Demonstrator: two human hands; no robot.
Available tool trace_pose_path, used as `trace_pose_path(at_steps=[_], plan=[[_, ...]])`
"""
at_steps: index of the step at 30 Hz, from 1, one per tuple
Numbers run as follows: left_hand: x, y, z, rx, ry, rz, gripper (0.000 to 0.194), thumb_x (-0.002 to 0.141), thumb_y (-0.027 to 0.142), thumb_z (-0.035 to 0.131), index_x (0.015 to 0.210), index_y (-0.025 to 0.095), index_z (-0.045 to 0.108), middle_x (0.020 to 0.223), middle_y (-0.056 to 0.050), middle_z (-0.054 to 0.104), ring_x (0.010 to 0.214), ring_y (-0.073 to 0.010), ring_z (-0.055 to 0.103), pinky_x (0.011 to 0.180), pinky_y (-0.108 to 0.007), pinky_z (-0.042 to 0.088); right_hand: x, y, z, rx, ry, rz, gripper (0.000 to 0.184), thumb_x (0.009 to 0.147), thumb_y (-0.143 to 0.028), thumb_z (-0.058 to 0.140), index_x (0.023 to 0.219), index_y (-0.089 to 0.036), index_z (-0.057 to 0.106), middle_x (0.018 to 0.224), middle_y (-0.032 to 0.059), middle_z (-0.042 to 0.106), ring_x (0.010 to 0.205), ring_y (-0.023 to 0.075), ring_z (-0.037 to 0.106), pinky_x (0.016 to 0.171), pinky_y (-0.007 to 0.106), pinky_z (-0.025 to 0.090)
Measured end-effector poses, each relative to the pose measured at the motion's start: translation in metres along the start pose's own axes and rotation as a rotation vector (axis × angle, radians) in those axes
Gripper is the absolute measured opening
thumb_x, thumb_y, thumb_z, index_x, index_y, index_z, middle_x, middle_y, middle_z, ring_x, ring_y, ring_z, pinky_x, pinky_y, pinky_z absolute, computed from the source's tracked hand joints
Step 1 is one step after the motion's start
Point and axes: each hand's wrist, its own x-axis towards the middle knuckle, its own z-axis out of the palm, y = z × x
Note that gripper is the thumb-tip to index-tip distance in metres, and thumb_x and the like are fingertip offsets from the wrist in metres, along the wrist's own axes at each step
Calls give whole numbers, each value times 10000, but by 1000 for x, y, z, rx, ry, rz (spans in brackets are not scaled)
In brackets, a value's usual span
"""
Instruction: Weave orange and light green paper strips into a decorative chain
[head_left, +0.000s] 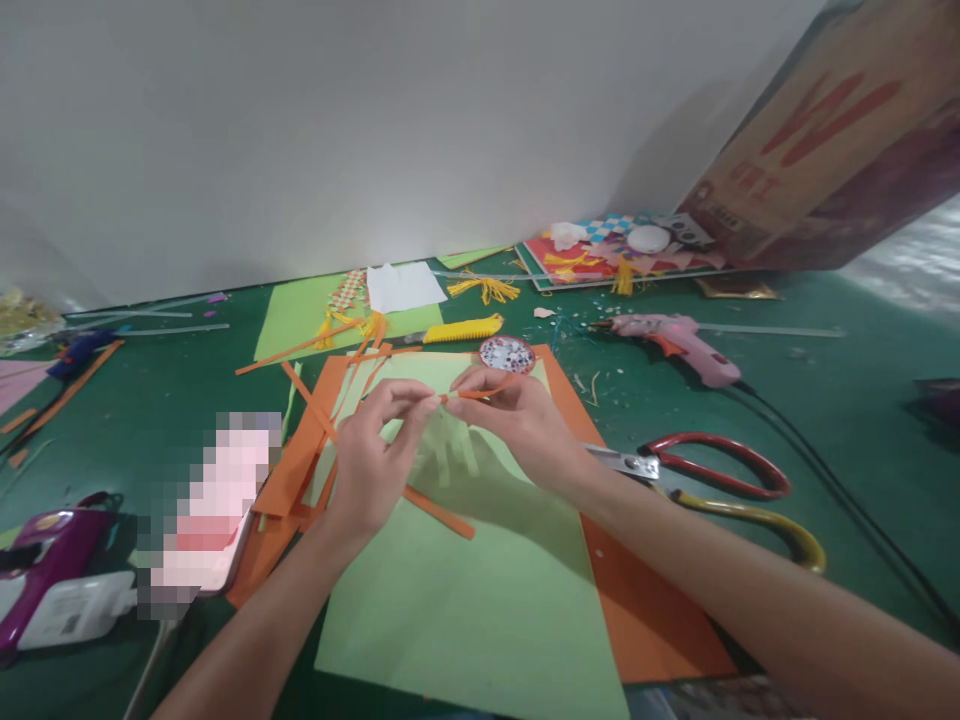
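Both hands meet above a light green paper sheet [465, 600]. My left hand [379, 450] pinches one end of a small piece of woven paper strips [444, 398], orange and pale green. My right hand [517, 420] pinches the other side, where an orange strip runs back across its fingers. Pale green strip ends [454, 450] hang below the fingertips. A loose orange paper strip [442, 513] lies on the sheet under my left hand. Larger orange paper [645, 600] shows beneath the green sheet. Fingers partly hide the woven part.
Right of my hands lie scissors [637, 463] with red and yellow handles, and a pink glue gun [675, 335] with its cord. A yellow cutter knife [463, 329] and a round bead container [507, 354] lie behind. A phone [217, 500] is at left; a paper bag [817, 150] stands back right.
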Motion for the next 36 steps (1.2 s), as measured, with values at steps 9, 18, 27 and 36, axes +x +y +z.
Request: trace_pose_path(at_steps=[9,18,27,36], plan=[[1,-1,0,-49,-5,-3,125,847,311,563,784,205,584,753,5,645,707,-119,611,672,-232,496,0,-1,0,-83,-9,16,282,652,-409,717,730,-179,573,611,-50,430,512,71,320,470,231,238],[1,1,1,-129,15,-89,154,833,308,575,729,195,561,706,13,619,682,-114,604,656,-226,492,-1,-4,3,-54,44,38,258,662,-401,699,638,-162,603,602,-21,503,558,95,417,523,247,321],[1,1,1,-141,5,-106,156,833,316,576,730,200,567,727,5,626,699,-124,604,679,-245,491,-2,-3,5,-80,91,57,280,639,-419,708,644,-160,602,628,-9,536,589,109,459,548,254,352],[2,0,1,-125,7,-89,160,829,328,578,733,201,566,731,3,629,711,-131,608,698,-256,504,0,3,5,-65,48,-57,249,673,-399,696,675,-172,594,659,-16,530,568,90,433,505,231,341]])
